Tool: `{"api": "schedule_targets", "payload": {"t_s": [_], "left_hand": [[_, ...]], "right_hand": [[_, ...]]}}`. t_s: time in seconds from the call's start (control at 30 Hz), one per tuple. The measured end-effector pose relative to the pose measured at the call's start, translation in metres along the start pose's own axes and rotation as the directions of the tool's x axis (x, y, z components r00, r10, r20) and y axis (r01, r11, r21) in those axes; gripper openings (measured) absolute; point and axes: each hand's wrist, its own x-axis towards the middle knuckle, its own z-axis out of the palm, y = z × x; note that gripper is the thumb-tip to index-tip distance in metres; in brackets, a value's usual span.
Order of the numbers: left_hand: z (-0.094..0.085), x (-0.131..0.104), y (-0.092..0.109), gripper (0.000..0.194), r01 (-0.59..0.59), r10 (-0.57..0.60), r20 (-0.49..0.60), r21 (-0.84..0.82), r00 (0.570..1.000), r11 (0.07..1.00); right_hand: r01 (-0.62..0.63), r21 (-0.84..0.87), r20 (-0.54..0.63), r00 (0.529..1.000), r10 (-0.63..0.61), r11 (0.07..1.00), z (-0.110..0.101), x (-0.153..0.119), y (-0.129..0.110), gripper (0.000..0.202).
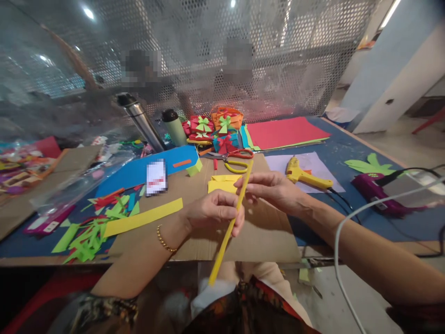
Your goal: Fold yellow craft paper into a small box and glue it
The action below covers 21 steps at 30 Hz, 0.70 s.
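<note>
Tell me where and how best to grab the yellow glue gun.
Probably by the middle of the handle, coming from the near right: the glue gun lies flat on the pale sheet, its slim handle stretched rightward. Stay clear of the black cord at the handle's end.
</note>
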Motion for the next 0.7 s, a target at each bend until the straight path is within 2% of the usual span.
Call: {"api": "schedule_targets", "payload": {"t_s": [0.17, 0.4, 0.6, 0.7], "left_hand": [[-0.002, 0.007, -0.007, 0.050, 0.026, -0.017, -0.126, 0.070, 0.992, 0.997], [0.012, 0.012, -0.014, 0.046, -0.021, 0.015, -0.262, -0.019, 0.965, 1.000], [0.012, 0.016, -0.024, 0.040, -0.048, 0.071, -0.434, 0.065, 0.898, 0.997], [0.013, 0.017, -0.025, 0.033, -0.034, 0.066, -0.493, 0.075, 0.868, 0.997]], "right_hand": [[-0.007, 0.044, 0.048, 0.999, 0.005, 0.999, 0.007, -0.002, 0.002, 0.044], [-0.038, 0.044, -0.016, 0.999, 0.038, 0.998, 0.010, -0.004, 0.001, 0.049], [-0.004, -0.210, -0.085, 0.996, -0.014, 0.978, 0.010, -0.002, 0.002, 0.052], [0.010, -0.281, -0.178, 0.982, -0.062, 0.960, 0.007, 0.000, 0.006, 0.048]]}}
